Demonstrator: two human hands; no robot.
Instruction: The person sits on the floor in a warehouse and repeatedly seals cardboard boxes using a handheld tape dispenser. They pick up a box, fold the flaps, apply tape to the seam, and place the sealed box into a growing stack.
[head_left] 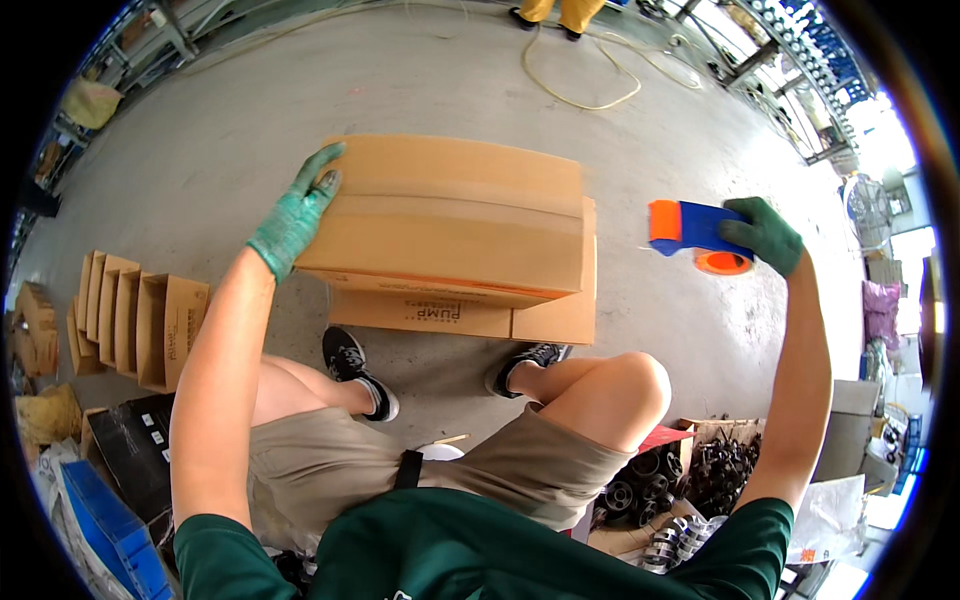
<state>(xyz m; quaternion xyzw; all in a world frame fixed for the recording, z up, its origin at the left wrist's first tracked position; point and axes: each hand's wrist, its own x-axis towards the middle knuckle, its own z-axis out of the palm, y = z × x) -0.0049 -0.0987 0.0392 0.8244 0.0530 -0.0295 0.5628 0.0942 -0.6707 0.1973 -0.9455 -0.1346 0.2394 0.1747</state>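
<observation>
A closed brown cardboard box [450, 215] sits on top of a second cardboard box [460, 315] on the concrete floor in front of my feet. My left hand [295, 212], in a green glove, rests flat on the top box's left end. My right hand [765, 235], also gloved in green, is raised to the right of the boxes. It grips a blue and orange tape dispenser [695, 235] with an orange roll under it. The dispenser is apart from the box.
A row of open cardboard boxes [135, 320] stands on the floor at my left, with a blue crate [105, 535] nearer. Black and metal round parts [690, 480] lie in cartons at my right. A yellow hose [585, 85] and another person's legs [555, 12] are far ahead.
</observation>
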